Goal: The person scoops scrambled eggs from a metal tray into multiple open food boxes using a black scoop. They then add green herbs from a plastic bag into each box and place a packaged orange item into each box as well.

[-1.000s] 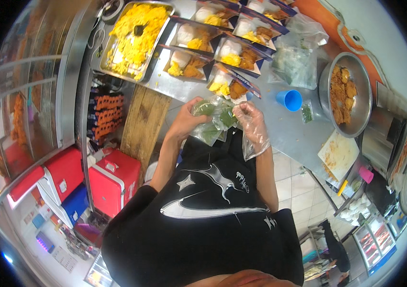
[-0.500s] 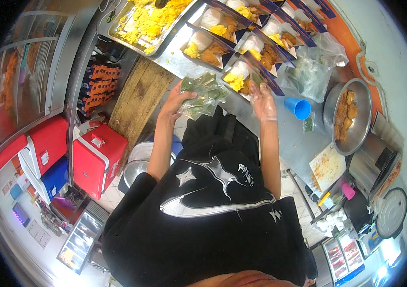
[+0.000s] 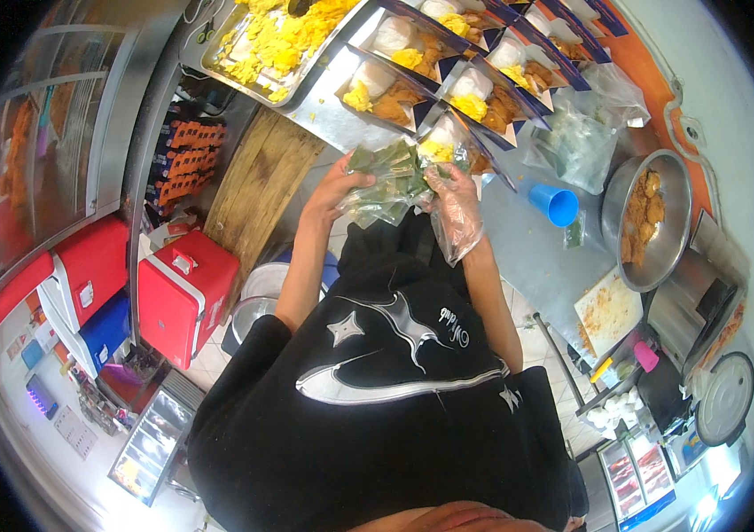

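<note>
A bunch of small clear sachets with something green inside (image 3: 384,182) is gripped in my left hand (image 3: 332,191). My right hand (image 3: 457,211), in a loose clear plastic glove, pinches at the right edge of the bunch. Just beyond the fingers stands the nearest open meal box (image 3: 441,144), with white rice, yellow egg and a fried piece in it; my right hand and the sachets partly cover it. Behind it, several similar open boxes (image 3: 377,89) stand in rows on the metal table (image 3: 519,248).
A tray of yellow scrambled egg (image 3: 275,53) stands far left. To the right are a blue cup (image 3: 554,205), plastic bags (image 3: 576,142), a steel bowl of fried pieces (image 3: 645,217) and a stained white cutting board (image 3: 607,310). A red cooler (image 3: 183,297) sits at left.
My right hand has moved left and nearer, from over the nearest meal box to the sachets in my left hand. The left hand has stayed almost in place.
</note>
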`<state>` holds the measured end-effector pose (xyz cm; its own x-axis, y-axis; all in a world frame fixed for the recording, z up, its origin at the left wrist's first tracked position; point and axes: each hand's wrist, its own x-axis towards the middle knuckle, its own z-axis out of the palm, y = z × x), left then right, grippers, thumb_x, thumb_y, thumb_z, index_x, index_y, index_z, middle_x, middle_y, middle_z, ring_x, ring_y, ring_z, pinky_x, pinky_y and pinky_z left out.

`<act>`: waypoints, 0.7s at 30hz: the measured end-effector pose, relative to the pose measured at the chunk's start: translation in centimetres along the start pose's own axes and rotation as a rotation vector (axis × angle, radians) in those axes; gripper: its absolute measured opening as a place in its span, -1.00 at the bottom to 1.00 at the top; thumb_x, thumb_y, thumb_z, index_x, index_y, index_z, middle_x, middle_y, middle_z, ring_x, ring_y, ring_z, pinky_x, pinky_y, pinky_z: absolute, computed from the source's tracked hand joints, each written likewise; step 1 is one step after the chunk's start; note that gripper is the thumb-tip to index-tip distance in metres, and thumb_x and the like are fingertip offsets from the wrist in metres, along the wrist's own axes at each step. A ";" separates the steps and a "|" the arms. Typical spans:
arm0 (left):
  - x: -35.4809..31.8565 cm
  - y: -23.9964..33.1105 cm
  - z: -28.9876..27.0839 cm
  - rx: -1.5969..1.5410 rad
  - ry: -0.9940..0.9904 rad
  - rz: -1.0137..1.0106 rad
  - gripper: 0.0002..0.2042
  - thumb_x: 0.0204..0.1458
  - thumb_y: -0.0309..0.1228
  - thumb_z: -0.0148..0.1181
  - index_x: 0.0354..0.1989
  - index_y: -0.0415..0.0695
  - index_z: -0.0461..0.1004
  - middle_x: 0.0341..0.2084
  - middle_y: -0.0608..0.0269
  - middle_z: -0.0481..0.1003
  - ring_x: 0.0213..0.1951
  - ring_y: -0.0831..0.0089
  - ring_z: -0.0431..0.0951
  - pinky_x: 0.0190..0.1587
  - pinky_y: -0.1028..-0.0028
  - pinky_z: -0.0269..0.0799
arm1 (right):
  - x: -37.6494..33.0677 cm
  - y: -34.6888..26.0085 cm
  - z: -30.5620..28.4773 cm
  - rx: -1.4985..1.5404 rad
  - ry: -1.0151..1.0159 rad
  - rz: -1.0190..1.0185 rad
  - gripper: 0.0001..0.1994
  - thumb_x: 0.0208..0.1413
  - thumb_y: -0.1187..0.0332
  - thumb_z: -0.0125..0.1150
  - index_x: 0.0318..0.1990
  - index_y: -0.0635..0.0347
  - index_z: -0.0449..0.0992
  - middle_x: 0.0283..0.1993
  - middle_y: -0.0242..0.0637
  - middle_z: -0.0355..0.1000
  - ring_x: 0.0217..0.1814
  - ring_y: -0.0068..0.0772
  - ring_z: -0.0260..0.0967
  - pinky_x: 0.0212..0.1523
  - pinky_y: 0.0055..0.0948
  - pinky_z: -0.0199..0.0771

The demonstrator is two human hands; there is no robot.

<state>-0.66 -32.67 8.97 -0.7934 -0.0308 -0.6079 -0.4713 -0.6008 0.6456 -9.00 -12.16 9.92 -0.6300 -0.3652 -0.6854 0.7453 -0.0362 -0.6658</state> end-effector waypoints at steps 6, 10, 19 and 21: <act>0.3 -2.0 -1.5 -0.179 0.002 -0.069 -0.39 -0.18 -0.50 0.25 0.16 -0.15 0.30 0.01 0.11 0.44 0.02 0.25 0.49 0.11 0.29 0.39 | 1.7 2.0 1.0 -0.583 0.013 -0.557 -0.68 0.05 0.24 0.38 -0.50 0.18 0.34 -0.51 -0.49 0.26 -0.42 -0.57 0.12 -0.37 -0.46 0.24; -0.1 -3.2 -1.8 -0.346 0.055 -0.084 -0.38 -0.18 -0.51 0.22 0.18 -0.16 0.25 0.05 0.01 0.39 0.05 0.16 0.47 0.13 0.22 0.40 | 1.6 1.5 2.0 -0.234 0.015 -0.184 -0.73 0.12 0.21 0.30 -0.42 0.15 0.37 -0.47 -0.48 0.29 -0.42 -0.60 0.17 -0.42 -0.52 0.25; 0.8 -4.3 -3.7 -0.576 0.103 0.096 -0.34 -0.20 -0.48 0.25 0.19 -0.16 0.20 0.09 -0.04 0.35 0.11 0.10 0.41 0.21 0.14 0.32 | 2.1 -2.7 3.2 0.170 -0.161 0.055 -0.79 0.27 0.23 0.10 -0.08 0.12 0.43 -0.23 -0.43 0.45 -0.48 -0.64 0.36 -0.63 -0.66 0.33; 0.3 -3.8 -5.0 -0.585 0.142 0.154 -0.34 -0.20 -0.47 0.26 0.18 -0.17 0.20 0.09 -0.03 0.35 0.10 0.10 0.41 0.20 0.15 0.33 | 3.9 -2.6 3.2 0.048 -0.105 0.060 -0.81 0.26 0.25 0.12 -0.09 0.11 0.44 -0.26 -0.44 0.43 -0.51 -0.64 0.33 -0.62 -0.64 0.34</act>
<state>2.86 -34.35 4.04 -0.7575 -0.2342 -0.6094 -0.0338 -0.9181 0.3949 -12.69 -16.48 9.97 -0.5592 -0.4632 -0.6875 0.7923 -0.0545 -0.6077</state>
